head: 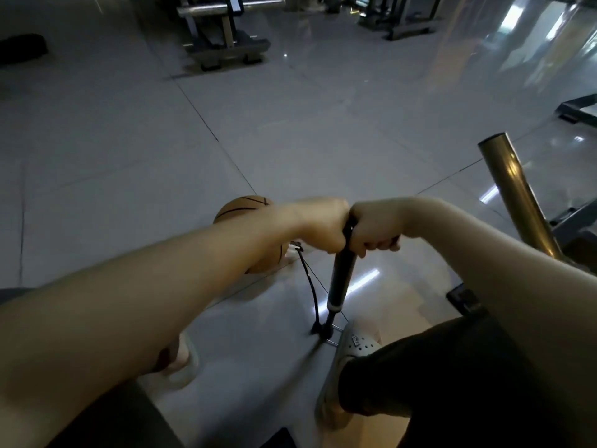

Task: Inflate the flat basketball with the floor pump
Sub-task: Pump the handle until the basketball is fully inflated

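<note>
A black floor pump [340, 279] stands on the tiled floor in front of me, its base by my right shoe. My left hand [323, 226] and my right hand [374, 229] are both closed around the pump's T-handle, one on each side, with the handle low on the barrel. A thin black hose [310, 286] curves from the pump's base up to the orange basketball [248, 205], which lies on the floor just beyond my left forearm and is partly hidden by it.
My right shoe [352, 350] is beside the pump's foot bar and my left shoe [184, 360] is further left. A brass-coloured tube [517, 195] of a gym frame rises at the right. Weight machines [226, 37] stand at the back.
</note>
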Demonstrator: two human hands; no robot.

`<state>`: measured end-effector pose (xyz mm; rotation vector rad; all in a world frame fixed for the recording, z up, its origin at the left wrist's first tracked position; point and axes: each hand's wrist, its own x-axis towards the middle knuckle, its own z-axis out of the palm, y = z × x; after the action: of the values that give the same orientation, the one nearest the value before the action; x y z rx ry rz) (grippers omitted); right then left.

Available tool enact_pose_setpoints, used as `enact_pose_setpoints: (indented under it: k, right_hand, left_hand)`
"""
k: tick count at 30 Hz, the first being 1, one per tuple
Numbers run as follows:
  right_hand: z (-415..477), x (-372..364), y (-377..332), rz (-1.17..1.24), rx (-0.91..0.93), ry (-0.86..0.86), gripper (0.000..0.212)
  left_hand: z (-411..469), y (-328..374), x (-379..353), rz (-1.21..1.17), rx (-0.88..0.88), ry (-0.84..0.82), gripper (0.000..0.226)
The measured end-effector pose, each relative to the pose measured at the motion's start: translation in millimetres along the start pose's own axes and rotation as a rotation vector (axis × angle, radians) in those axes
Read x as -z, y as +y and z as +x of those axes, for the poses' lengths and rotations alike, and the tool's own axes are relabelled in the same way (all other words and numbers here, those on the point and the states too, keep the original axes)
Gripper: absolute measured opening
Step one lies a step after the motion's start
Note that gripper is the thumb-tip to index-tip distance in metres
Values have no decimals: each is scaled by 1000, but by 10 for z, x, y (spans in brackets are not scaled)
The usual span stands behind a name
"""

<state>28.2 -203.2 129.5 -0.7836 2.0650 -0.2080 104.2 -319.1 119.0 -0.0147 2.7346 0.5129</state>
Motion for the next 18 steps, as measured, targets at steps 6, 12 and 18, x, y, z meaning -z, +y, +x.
enact_pose_setpoints:
  k: [6, 12, 18]
  right_hand:
    - [417, -490, 194, -76, -36, 36, 3]
    - [975, -890, 514, -84, -58, 16, 11]
    - [916, -1002, 626, -63, -64, 26, 16]
  left_hand:
    - [129, -192, -580, 60, -7, 3, 19]
    - [458, -464, -1246, 89, -15, -41, 24]
    - [454, -340, -1322, 122, -4, -91, 24]
